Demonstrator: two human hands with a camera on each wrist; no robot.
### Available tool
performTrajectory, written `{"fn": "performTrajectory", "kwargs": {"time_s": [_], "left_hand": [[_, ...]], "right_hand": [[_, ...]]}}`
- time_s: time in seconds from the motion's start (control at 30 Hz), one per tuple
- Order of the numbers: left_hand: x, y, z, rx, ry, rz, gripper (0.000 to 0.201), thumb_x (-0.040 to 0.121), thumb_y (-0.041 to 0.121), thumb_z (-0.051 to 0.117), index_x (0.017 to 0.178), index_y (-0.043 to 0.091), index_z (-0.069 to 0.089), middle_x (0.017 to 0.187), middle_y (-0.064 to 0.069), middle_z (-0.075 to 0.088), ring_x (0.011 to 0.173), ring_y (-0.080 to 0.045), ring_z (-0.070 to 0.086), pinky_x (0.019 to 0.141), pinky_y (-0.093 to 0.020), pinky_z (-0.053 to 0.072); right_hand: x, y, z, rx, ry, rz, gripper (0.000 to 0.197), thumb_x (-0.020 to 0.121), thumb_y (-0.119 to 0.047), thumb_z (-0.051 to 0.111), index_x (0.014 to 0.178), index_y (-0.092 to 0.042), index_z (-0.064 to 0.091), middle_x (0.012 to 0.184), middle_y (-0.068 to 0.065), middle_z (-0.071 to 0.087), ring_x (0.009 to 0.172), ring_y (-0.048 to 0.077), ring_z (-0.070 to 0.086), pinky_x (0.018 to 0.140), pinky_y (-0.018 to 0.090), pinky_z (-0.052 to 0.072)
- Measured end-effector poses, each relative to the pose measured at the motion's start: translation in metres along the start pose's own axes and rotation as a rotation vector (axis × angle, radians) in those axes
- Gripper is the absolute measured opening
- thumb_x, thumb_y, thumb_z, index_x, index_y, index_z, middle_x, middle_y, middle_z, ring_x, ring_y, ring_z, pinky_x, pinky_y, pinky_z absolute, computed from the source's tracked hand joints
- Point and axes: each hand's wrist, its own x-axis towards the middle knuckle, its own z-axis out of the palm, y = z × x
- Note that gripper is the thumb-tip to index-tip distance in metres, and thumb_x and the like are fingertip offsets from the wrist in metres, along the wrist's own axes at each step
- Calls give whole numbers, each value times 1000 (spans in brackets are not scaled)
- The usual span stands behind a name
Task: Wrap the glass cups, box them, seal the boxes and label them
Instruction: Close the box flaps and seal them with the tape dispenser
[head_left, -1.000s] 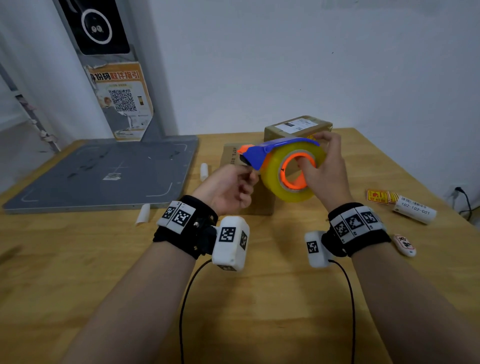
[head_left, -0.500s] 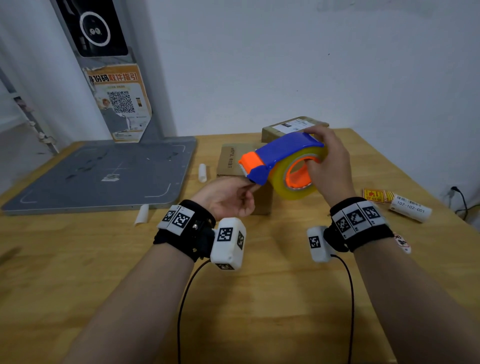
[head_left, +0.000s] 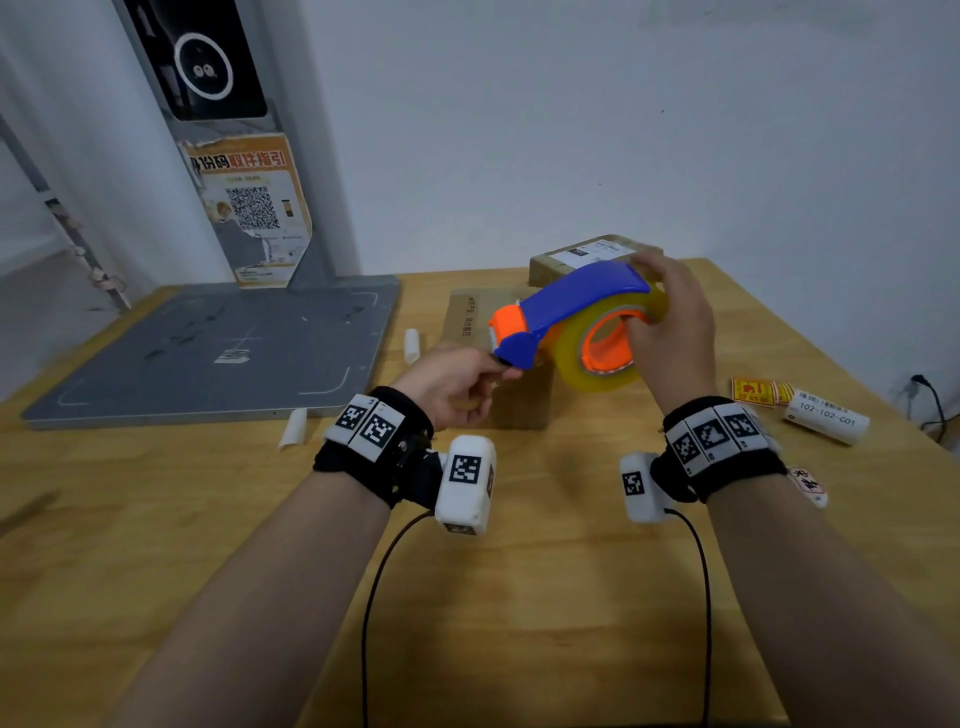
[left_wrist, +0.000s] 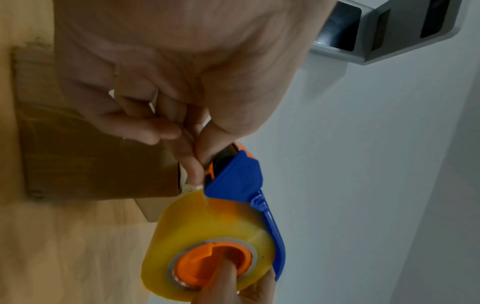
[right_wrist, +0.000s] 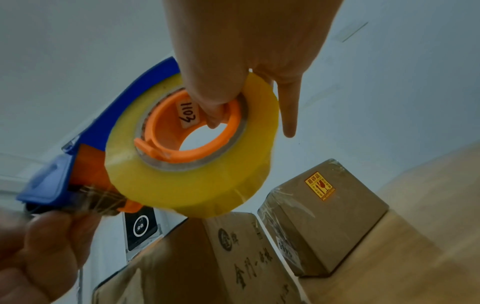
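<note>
Pointing leftward: tape dispenser (head_left: 571, 322) cutter.

**Open tabletop near the person, clutter toward the far edge**

The wooden tabletop (head_left: 545, 597) lies bare under both forearms, giving wide room in the near half. Farther back, an unsealed cardboard box (head_left: 511, 405) stands in the middle, with a taped, labelled box (head_left: 582, 257) just behind it. A tape dispenser (head_left: 571, 322), held in the air above the nearer box, fills the space over it. To the left, a flat grey pad (head_left: 208, 358) covers the far corner, with small white paper rolls (head_left: 293, 428) along its near and right edges. To the right, a white label roll (head_left: 826, 422) and yellow stickers (head_left: 756, 391) lie near the edge. A white wall closes off the back.
</note>
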Motion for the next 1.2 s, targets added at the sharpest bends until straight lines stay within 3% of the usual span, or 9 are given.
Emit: {"fn": "performTrajectory", "kwargs": {"time_s": [0.23, 0.37, 0.47, 0.53, 0.6, 0.73, 0.93, 1.07, 1.2], "left_hand": [[-4, 4, -7, 72, 32, 44, 12, 91, 5, 71, 100, 13, 71, 68, 4, 67, 60, -5, 48, 48, -20, 47], [-6, 2, -42, 95, 67, 37, 5, 96, 11, 69, 100, 10, 71, 74, 2, 69, 63, -7, 50, 60, -24, 50], [-3, -5, -70, 80, 114, 47, 6, 97, 16, 68, 97, 11, 72, 73, 5, 67, 65, -9, 51, 65, -27, 48], [-1, -7, -70, 58, 129, 58, 4, 97, 17, 65, 96, 14, 68, 70, 5, 62, 66, -11, 50, 66, -30, 48], [-1, -6, -61, 25, 141, 77, 4, 97, 18, 61, 94, 17, 64, 75, 3, 59, 72, -15, 52, 70, -33, 50], [0, -8, -50, -24, 221, 156, 14, 102, 23, 53, 103, 17, 66, 91, 1, 71, 86, -18, 59, 78, -37, 51], [5, -20, -50, -20, 258, 286, 16, 102, 28, 64, 93, 16, 71, 88, 6, 75, 84, -15, 64, 78, -34, 52], [-1, -26, -52, -109, 136, 185, 23, 98, 31, 69, 106, 10, 69, 99, -6, 76, 85, -20, 70, 80, -36, 57], [2, -34, -55, -179, 15, 195, 36, 90, 12, 76, 123, 4, 65, 90, -9, 77, 75, -15, 73, 71, -28, 61]], "right_hand": [[-3, 3, 3, 4, -8, 29, 64, 79, 7, 59, 134, -26, 60, 134, -10, 61, 119, -2, 52, 96, 2, 35], [1, 17, -14, 29, 99, 103, 63, 77, 11, 55, 131, -20, 62, 132, -5, 65, 124, 11, 57, 106, 21, 43], [7, 27, -32, 47, 141, 133, 60, 77, 9, 53, 130, -19, 63, 129, -3, 65, 123, 12, 57, 105, 19, 43], [7, 25, -34, 67, 144, 119, 58, 77, 5, 52, 129, -19, 63, 127, -4, 65, 121, 11, 58, 103, 18, 44], [4, 22, -30, 107, 186, 130, 58, 76, 4, 51, 128, -18, 63, 125, -4, 65, 120, 13, 59, 104, 27, 48], [-3, 25, -27, 160, 226, 233, 64, 74, 4, 52, 130, -25, 59, 124, -5, 65, 114, 15, 62, 98, 40, 54], [-10, 25, -27, 189, 249, 278, 61, 78, 8, 48, 131, -20, 60, 117, -5, 63, 89, -2, 59, 76, 11, 48], [-11, 28, -26, 202, 265, 310, 61, 79, 9, 48, 131, -21, 61, 120, -5, 63, 103, 5, 60, 83, 15, 51], [-9, 29, -24, 206, 274, 303, 61, 78, 10, 51, 131, -20, 63, 121, -7, 63, 100, -9, 60, 87, 14, 51]]}}
